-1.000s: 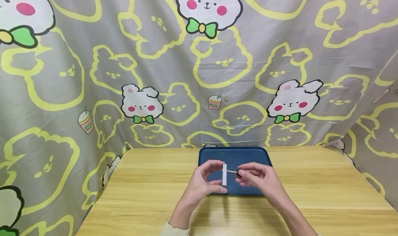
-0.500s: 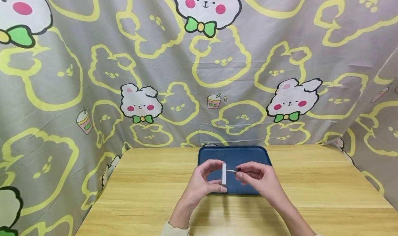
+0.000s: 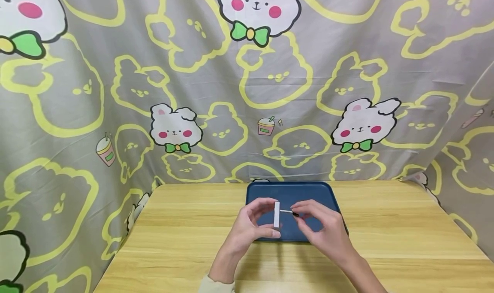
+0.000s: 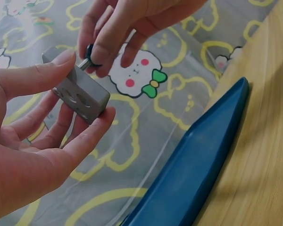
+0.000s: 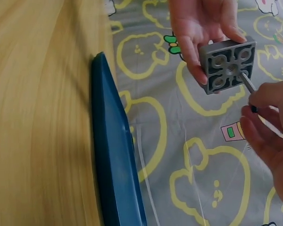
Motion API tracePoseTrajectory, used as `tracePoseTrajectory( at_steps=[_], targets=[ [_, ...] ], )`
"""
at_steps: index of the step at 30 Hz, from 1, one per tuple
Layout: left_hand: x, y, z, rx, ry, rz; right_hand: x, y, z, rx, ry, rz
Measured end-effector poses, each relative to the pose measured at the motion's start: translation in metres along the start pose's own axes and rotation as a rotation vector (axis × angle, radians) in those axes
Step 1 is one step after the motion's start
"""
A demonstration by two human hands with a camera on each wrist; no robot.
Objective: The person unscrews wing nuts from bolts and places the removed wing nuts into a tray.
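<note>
My left hand (image 3: 247,224) grips a grey square block (image 3: 276,215) between thumb and fingertips, holding it on edge above the tray. Round recesses mark the block's corners, with another at its middle, on the face seen in the right wrist view (image 5: 232,69). From the right, my right hand (image 3: 328,224) pinches a short silver rod (image 3: 285,211) with a black end. The rod's far tip meets the block at a corner recess; how deep it sits cannot be told. In the left wrist view the black end (image 4: 89,52) is partly covered by fingers.
A blue tray (image 3: 270,191) with a raised rim lies on the wooden table (image 3: 185,224), below and beyond both hands. Behind the table hangs a grey curtain (image 3: 216,87) printed with cartoon animals, and it also runs along both sides.
My right hand's fingers have shifted round the black end, which has turned and now shows below the fingertips. The left hand and the block stay almost in place.
</note>
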State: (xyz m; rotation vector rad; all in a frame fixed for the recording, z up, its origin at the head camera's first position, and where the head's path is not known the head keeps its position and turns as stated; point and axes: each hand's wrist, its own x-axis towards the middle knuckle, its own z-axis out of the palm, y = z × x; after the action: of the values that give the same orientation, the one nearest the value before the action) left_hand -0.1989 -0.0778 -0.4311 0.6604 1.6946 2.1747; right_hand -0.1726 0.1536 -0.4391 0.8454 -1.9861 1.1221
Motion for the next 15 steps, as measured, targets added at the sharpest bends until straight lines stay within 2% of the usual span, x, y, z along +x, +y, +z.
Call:
tracePoseTrajectory(
  at_steps=[6, 10, 13, 15],
  targets=[
    [0.0001, 0.0, 0.0008, -0.027, -0.005, 0.002, 0.0009, 0.0011, 0.0026, -0.104, 0.048, -0.159],
    [0.0, 0.0002, 0.0009, -0.039, -0.014, 0.007, 0.0023, 0.0015, 0.0037, -0.134, 0.076, -0.244],
    [0.0001, 0.0, 0.0007, -0.045, -0.019, 0.008, 0.0028, 0.0013, 0.0037, -0.129, 0.085, -0.256],
    [0.0004, -0.0002, 0.0003, -0.042, -0.017, 0.009, 0.0027, 0.001, 0.0037, -0.117, 0.081, -0.233]
  ],
)
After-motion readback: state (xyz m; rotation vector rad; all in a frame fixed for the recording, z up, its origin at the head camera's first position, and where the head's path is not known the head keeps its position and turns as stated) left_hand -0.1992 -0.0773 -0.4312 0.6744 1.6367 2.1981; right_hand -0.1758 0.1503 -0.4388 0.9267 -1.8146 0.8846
